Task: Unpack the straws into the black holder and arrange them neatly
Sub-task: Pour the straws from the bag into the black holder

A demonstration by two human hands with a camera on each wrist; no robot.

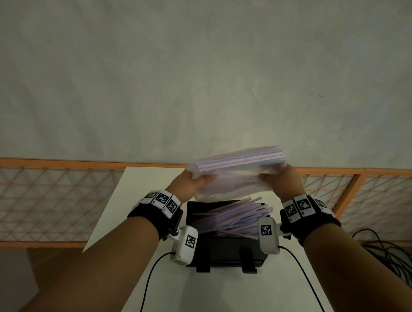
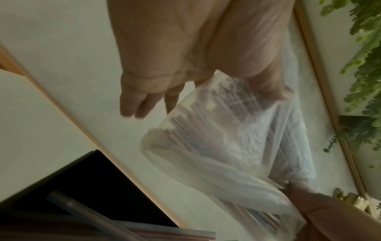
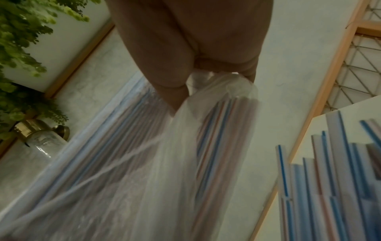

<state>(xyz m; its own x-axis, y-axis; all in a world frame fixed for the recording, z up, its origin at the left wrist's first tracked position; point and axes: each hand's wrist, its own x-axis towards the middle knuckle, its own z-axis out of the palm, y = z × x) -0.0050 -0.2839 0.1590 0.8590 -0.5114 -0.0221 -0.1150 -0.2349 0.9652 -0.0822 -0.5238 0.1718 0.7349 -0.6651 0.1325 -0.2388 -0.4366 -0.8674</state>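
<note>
- The bag (image 1: 237, 180) is thin clear plastic film, crinkled and faintly glossy.
- The straws (image 1: 230, 218) look like smooth plastic, translucent with blue and red stripes.
- The black holder (image 1: 226, 251) has a matt, smooth finish.
- The desk (image 1: 217, 295) top is white, smooth and matt.
- The fence (image 1: 57, 196) has an orange frame with mesh.
- The vase (image 3: 41, 138) is clear glass with a shiny brass-coloured neck.
</note>
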